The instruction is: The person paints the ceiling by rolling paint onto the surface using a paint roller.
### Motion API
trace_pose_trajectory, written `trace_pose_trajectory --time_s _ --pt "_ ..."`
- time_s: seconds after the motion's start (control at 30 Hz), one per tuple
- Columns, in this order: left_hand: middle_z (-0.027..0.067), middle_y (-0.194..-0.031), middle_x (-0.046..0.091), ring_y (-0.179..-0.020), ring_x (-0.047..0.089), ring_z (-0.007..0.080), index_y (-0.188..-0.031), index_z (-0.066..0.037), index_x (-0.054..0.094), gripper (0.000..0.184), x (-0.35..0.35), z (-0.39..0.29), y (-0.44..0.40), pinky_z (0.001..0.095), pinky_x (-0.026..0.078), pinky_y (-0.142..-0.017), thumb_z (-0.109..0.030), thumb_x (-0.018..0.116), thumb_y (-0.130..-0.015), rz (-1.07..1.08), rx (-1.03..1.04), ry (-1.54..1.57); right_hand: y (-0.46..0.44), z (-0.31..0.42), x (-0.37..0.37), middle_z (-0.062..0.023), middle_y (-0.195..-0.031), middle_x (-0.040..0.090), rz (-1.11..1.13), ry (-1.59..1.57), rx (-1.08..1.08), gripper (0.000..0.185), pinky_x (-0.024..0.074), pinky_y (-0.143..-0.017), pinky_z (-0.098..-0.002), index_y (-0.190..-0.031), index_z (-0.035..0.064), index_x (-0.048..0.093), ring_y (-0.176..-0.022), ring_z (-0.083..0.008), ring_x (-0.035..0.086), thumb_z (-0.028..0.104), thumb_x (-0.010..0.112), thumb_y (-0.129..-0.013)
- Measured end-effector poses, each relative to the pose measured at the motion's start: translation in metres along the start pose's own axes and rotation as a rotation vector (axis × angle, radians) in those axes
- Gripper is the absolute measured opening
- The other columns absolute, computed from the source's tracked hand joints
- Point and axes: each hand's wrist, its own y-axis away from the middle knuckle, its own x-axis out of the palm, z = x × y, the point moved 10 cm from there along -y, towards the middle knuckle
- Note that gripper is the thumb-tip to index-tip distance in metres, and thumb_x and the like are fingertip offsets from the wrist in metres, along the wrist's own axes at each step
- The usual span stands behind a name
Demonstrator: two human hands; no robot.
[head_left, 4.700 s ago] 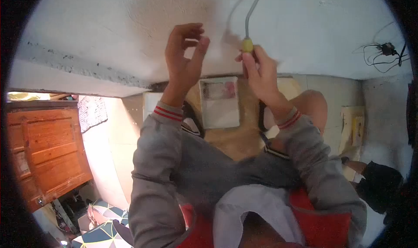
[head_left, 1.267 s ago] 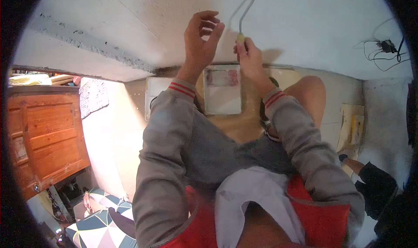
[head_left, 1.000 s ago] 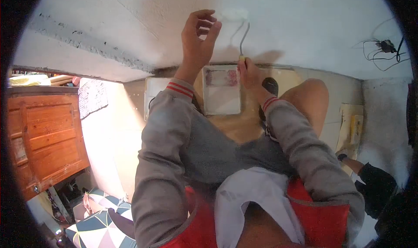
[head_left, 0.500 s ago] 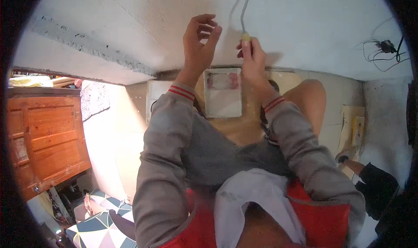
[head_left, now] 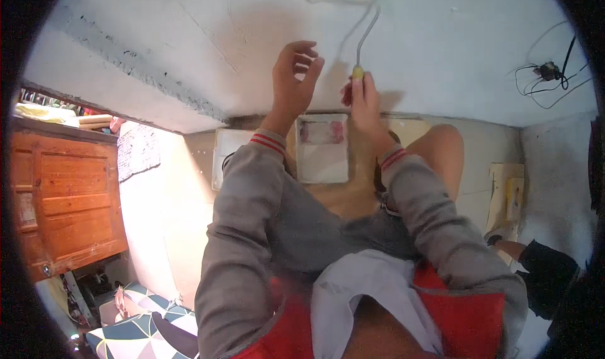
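Note:
My right hand [head_left: 364, 104] is wrapped round the yellow-ended handle of a paint roller [head_left: 358, 73]. Its bent metal rod runs up the white wall [head_left: 416, 50], and the pale roller head rests against the wall at the top of the view. My left hand [head_left: 296, 78] is raised before the wall with curled fingers apart and nothing in it. On the floor below and between my hands lies a white paint tray [head_left: 322, 173], with reddish and whitish patches at its far end.
Another white container [head_left: 222, 151] stands left of the tray, partly behind my left arm. Black wires with a plug [head_left: 547, 72] hang on the wall at right. An orange wooden cabinet [head_left: 82, 189] is at left. Another person's arm [head_left: 510, 248] shows at lower right.
The view has tilted up, so the roller head now shows and the tray sits lower in the picture. My right hand keeps hold of the roller; my left hand stays raised.

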Motion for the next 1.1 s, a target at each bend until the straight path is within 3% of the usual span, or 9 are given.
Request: trace_pose_trajectory --time_s 0.17,0.27,0.37,0.4,0.47,0.57,0.8,0.9,1.1 --pt "0.004 -0.104 0.067 -0.087 0.063 0.0095 -0.126 -0.005 0.061 0.029 0.0 -0.004 0.003 0.0248 0.053 -0.074 -0.009 0.071 -0.098 0.009 0.002 -0.024 0.036 -0.081 -0.005 -0.0064 -0.072 0.063 -0.012 0.179 0.066 0.027 0.0518 -0.057 -0.0333 -0.103 0.0041 0.054 -0.059 -0.014 0.06 0.029 0.048 -0.11" --pt "0.004 -0.104 0.067 -0.087 0.062 0.0092 -0.126 -0.006 0.061 0.029 -0.001 -0.003 0.003 0.025 0.053 -0.074 -0.009 0.07 -0.099 0.001 -0.004 -0.026 0.055 -0.102 -0.013 -0.0064 -0.069 0.061 -0.049 0.127 0.223 0.025 0.0516 -0.056 -0.0348 -0.101 0.0051 0.054 -0.059 -0.0139 0.059 0.028 0.049 -0.11" --pt "0.0041 -0.105 0.067 -0.087 0.062 0.0091 -0.126 -0.006 0.061 0.029 0.0 0.002 0.003 0.025 0.053 -0.075 -0.01 0.071 -0.099 0.0 -0.038 -0.001 0.053 -0.1 -0.013 -0.0058 -0.069 0.062 -0.072 0.038 0.193 0.027 0.0511 -0.055 -0.0334 -0.099 0.0043 0.056 -0.058 -0.014 0.059 0.028 0.049 -0.11" --pt "0.0042 -0.105 0.067 -0.087 0.062 0.0093 -0.126 -0.006 0.061 0.029 -0.001 0.004 0.002 0.0249 0.053 -0.075 -0.011 0.071 -0.099 0.001 -0.042 -0.007 0.049 -0.096 -0.01 -0.0058 -0.069 0.062 -0.073 0.038 0.196 0.027 0.0511 -0.055 -0.0334 -0.099 0.0043 0.056 -0.058 -0.014 0.059 0.028 0.049 -0.11" --pt "0.0044 -0.105 0.067 -0.087 0.062 0.0095 -0.126 -0.005 0.061 0.03 -0.001 0.006 0.001 0.0248 0.053 -0.075 -0.011 0.071 -0.099 0.003 -0.048 -0.014 0.037 -0.054 -0.008 -0.005 -0.073 0.065 -0.102 0.184 -0.023 0.029 0.05 -0.054 -0.029 -0.1 0.0026 0.059 -0.057 -0.013 0.058 0.028 0.05 -0.11" --pt "0.0048 -0.105 0.067 -0.087 0.062 0.0101 -0.127 -0.005 0.061 0.03 -0.001 0.004 0.0 0.0246 0.054 -0.075 -0.011 0.071 -0.099 0.008 -0.027 -0.009 0.016 -0.029 0.001 -0.005 -0.076 0.066 -0.079 -0.11 0.03 0.031 0.0489 -0.054 -0.0269 -0.104 0.0008 0.062 -0.058 -0.0117 0.059 0.029 0.051 -0.11" --pt "0.0056 -0.105 0.067 -0.087 0.064 0.0108 -0.127 -0.005 0.06 0.03 0.002 0.004 0.001 0.0258 0.054 -0.076 -0.01 0.071 -0.099 0.022 -0.019 -0.008 -0.007 0.078 0.009 -0.0055 -0.077 0.067 0.008 -0.184 0.003 0.034 0.0499 -0.055 -0.027 -0.106 -0.0014 0.062 -0.063 -0.0099 0.062 0.031 0.052 -0.111" --pt "0.0054 -0.105 0.067 -0.087 0.064 0.0108 -0.127 -0.005 0.061 0.03 0.001 0.003 0.002 0.0259 0.054 -0.075 -0.01 0.071 -0.099 0.022 -0.017 -0.02 -0.007 0.065 0.01 -0.0058 -0.078 0.067 0.028 -0.18 0.018 0.033 0.0509 -0.058 -0.0274 -0.107 -0.0012 0.061 -0.065 -0.0104 0.063 0.03 0.051 -0.111" --pt "0.0053 -0.102 0.068 -0.086 0.066 0.0128 -0.121 -0.005 0.064 0.028 -0.001 0.004 0.003 0.0278 0.055 -0.073 -0.007 0.073 -0.094 -0.013 -0.049 -0.002 0.017 -0.033 0.012 -0.0076 -0.076 0.066 0.014 -0.081 0.121 0.032 0.0522 -0.064 -0.0324 -0.103 0.0004 0.058 -0.069 -0.0138 0.063 0.03 0.048 -0.112"
